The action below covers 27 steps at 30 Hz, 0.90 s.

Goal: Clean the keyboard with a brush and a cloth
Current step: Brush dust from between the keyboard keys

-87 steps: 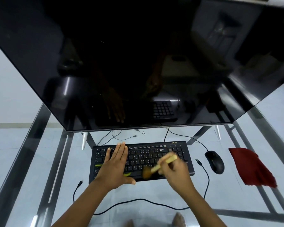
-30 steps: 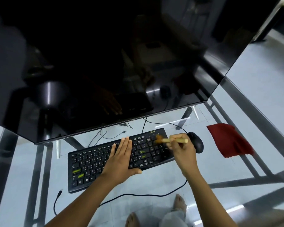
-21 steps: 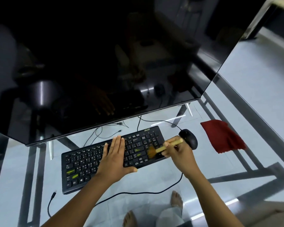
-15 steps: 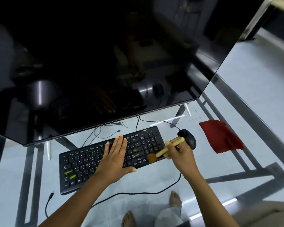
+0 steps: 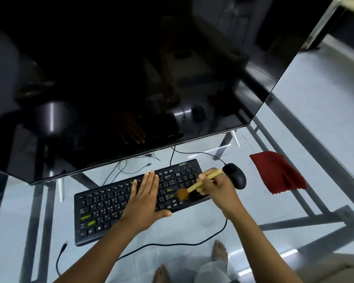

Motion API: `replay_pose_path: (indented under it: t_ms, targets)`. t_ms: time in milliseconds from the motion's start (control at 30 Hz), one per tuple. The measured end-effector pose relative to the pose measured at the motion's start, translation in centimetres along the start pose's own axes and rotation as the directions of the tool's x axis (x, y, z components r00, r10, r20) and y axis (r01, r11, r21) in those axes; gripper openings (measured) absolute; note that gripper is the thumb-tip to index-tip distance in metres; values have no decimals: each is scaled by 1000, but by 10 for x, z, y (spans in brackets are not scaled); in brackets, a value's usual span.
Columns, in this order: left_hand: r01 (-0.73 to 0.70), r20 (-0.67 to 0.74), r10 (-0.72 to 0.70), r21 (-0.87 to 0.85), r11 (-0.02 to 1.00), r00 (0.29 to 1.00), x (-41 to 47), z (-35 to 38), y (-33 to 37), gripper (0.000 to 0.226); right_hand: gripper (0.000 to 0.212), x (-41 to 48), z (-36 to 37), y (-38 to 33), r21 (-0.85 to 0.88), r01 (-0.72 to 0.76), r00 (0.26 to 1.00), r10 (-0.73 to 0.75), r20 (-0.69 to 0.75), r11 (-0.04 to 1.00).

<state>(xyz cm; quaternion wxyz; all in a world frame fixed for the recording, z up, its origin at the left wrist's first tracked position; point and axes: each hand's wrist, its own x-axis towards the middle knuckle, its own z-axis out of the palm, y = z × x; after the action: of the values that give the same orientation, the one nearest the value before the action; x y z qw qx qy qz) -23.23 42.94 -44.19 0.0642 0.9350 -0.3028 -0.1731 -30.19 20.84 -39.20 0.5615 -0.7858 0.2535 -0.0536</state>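
Note:
A black keyboard (image 5: 102, 209) lies slanted on the glass table under the monitor. My left hand (image 5: 144, 201) lies flat on its middle keys, fingers straight, thumb over the front edge. My right hand (image 5: 219, 190) grips a small brush (image 5: 200, 183) with a pale wooden handle. Its brown bristles touch the keys at the keyboard's right part. A red cloth (image 5: 278, 172) lies crumpled on the glass to the right, apart from both hands.
A large dark monitor (image 5: 121, 78) overhangs the keyboard's far side. A black mouse (image 5: 235, 177) sits just right of my right hand, its cable running behind the keyboard. Loose cables trail over the glass table (image 5: 192, 227). Bare feet show through the glass below.
The brush has swept from the keyboard's upper right corner down to its lower right keys. My left hand stays flat on the keyboard. The camera view has swung left since the oldest frame.

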Motion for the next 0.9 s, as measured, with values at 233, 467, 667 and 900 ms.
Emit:
replay_pose_path:
  t_ms: [233, 467, 667, 900]
  targets:
    - [18, 1, -18, -7, 1000, 1000, -1, -2, 2, 118, 7, 16, 11, -23, -93, 70, 997, -66, 41, 993]
    - [31, 22, -31, -14, 999, 999, -1, -3, 5, 116, 8, 31, 9, -37, -86, 66, 991, -55, 119, 994]
    - [35, 30, -35, -5, 999, 999, 0, -1, 5, 115, 12, 31, -5, -28, -228, 83, 994, -96, -47, 970]
    - [34, 10, -34, -31, 999, 999, 1, 0, 4, 115, 8, 23, -23, -24, -377, 137, 990, -135, 34, 916]
